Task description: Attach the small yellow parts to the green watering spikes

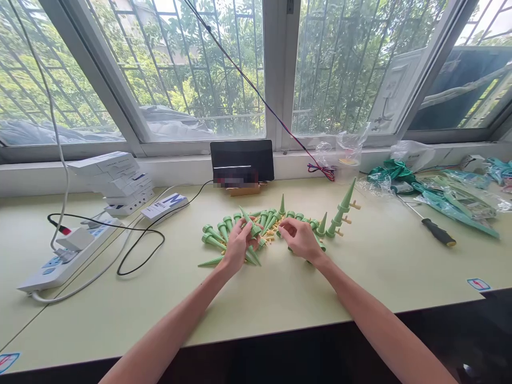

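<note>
A heap of green plastic cone spikes (218, 237) with small tan valve pieces (272, 234) among them lies on the pale green table (280, 293). My left hand (239, 246) is closed round one green cone (250, 224), its tip pointing up and left. Just to its right, my right hand (301, 238) rests on the heap with fingers pinched on a small piece that I cannot make out. Beside the right hand several cones fitted with tan valves (340, 213) stand or lean together.
A dark tablet (242, 160) leans against the window sill behind the heap. At the left are a white power strip (60, 258), black and white cables, and stacked white boxes (116, 178). At the right lie a screwdriver (438, 232) and plastic bags (456, 194).
</note>
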Motion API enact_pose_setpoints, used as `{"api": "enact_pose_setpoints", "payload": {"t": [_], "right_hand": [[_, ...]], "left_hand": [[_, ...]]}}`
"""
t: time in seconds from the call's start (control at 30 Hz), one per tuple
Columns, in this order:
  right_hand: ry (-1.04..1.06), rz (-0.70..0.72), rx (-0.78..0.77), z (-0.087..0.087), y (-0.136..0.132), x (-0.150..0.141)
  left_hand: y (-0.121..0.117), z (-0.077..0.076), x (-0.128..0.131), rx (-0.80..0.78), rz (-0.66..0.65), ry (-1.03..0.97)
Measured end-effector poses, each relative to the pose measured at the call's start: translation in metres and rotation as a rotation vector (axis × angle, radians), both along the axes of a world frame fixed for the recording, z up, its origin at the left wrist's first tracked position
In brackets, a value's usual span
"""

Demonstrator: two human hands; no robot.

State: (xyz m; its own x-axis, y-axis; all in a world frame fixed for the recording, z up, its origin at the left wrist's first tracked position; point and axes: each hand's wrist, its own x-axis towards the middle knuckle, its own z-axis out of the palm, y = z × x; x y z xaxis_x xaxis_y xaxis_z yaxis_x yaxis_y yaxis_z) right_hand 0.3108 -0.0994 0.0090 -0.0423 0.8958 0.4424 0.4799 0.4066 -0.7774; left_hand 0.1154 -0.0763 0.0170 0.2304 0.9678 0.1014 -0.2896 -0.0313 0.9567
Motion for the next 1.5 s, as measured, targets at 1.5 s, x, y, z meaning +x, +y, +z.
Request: {"api": "enact_pose_setpoints", "payload": {"t": [1.5], "right_hand": [[-0.878, 0.09, -0.03, -0.003, 0.023, -0.024]], "left_hand": [[-0.011, -0.002, 0.008, 0.076, 0.091, 0.14]]}}
